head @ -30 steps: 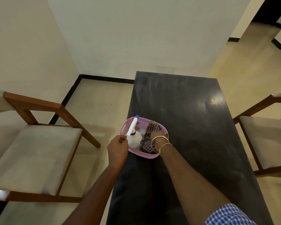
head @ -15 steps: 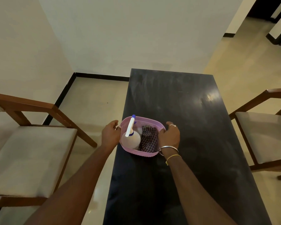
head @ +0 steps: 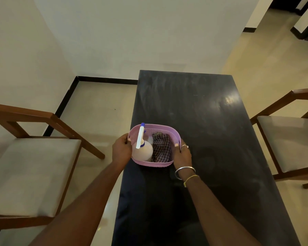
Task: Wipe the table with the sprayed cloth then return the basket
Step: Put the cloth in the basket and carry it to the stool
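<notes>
A pink plastic basket (head: 160, 128) is at the left edge of the long black table (head: 212, 121). Inside it lie a white spray bottle (head: 142, 150) with a blue-tipped nozzle and a dark checked cloth (head: 161, 148). My left hand (head: 121, 150) grips the basket's left rim. My right hand (head: 182, 154), with a ring and bangles at the wrist, grips the right rim. Whether the basket rests on the table or is lifted off it I cannot tell.
A wooden chair with a beige seat (head: 30, 173) stands close to the table's left side. Another such chair (head: 290, 141) stands on the right. A cream wall (head: 149, 32) lies beyond the table's far end. Tiled floor (head: 103, 107) shows between the left chair and the table.
My right hand left the cloth inside the basket and took the right rim. My left hand moved from the near left rim to the left side. Both hands now hold the basket.
</notes>
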